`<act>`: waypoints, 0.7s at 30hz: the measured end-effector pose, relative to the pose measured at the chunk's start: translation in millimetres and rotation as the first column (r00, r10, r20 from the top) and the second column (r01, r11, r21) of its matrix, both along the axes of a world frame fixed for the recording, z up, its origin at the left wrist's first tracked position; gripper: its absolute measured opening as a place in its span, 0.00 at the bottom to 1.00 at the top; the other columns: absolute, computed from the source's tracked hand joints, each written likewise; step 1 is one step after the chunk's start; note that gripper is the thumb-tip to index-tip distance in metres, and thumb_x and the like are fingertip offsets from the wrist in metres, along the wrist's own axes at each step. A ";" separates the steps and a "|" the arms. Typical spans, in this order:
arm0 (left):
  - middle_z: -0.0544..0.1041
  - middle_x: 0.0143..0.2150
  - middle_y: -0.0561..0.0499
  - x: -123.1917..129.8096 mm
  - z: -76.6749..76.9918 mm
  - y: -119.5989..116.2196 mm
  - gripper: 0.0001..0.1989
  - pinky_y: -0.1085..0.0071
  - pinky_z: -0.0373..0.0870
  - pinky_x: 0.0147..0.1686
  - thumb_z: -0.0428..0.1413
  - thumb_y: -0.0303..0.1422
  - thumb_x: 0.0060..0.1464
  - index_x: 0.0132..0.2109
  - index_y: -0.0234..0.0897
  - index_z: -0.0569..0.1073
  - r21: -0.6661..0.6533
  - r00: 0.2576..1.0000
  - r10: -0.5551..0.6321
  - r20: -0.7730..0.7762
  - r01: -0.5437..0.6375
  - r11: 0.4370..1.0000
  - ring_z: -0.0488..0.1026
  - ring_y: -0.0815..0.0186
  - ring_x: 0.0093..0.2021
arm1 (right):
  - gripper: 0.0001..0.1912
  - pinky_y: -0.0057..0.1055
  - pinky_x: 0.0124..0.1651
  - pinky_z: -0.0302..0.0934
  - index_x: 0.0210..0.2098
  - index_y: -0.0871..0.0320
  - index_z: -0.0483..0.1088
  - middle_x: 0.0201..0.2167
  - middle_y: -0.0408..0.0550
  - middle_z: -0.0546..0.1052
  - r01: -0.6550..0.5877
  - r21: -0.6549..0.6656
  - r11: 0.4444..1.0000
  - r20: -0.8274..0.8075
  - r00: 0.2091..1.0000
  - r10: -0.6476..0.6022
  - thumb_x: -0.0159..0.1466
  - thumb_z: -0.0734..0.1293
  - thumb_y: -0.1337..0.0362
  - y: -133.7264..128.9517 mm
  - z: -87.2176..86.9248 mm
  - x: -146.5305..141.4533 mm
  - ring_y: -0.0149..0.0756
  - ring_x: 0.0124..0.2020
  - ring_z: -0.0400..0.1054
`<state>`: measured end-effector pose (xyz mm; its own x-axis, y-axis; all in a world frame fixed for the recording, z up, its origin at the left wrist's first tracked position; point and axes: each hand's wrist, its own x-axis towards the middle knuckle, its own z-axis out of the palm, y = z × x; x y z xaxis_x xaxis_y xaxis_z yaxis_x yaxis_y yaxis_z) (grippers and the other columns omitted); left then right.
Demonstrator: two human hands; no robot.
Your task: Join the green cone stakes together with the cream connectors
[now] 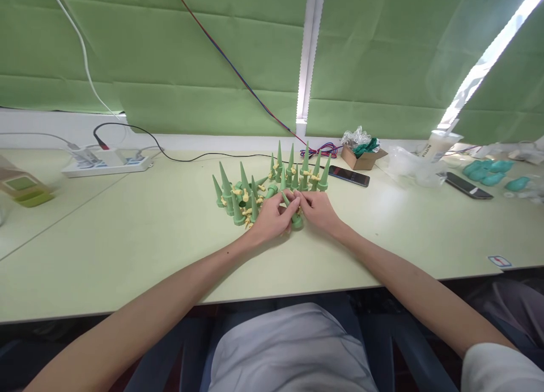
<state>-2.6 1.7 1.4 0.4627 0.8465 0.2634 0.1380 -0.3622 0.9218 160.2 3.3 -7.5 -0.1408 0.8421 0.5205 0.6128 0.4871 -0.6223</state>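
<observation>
Both my hands meet at the middle of the table over a green cone-shaped piece point(296, 221) with a round base. My left hand point(275, 213) pinches this cone between thumb and fingers. The fingertips of my right hand point(317, 208) press together at the cone's upper right side; a bit of yellow shows there, partly hidden by the fingers. Just left of my left hand stand several green cones point(238, 208) with small yellow pieces point(245, 195) on and among them. Another group of upright green cones point(305, 165) with yellow pieces stands behind my hands.
A phone point(349, 175) lies behind my right hand, near a small cardboard box point(361, 158) with crumpled wrapping. Farther right are a cup point(437, 145), a second phone point(467, 186) and several teal pieces point(493, 178). A power strip point(108, 164) sits at the back left, its black cable running across the table.
</observation>
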 end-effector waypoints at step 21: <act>0.67 0.15 0.59 0.0 0.8 -0.9 0.18 0.75 0.60 0.16 0.55 0.50 0.62 0.35 0.39 0.66 -0.007 1.000 0.010 0.010 -0.009 1.000 0.66 0.71 0.14 | 0.24 0.31 0.27 0.44 0.20 0.56 0.54 0.17 0.41 0.62 -0.023 -0.023 0.999 0.022 0.999 0.024 0.71 0.54 0.54 1.7 -1.3 2.0 0.29 0.22 0.51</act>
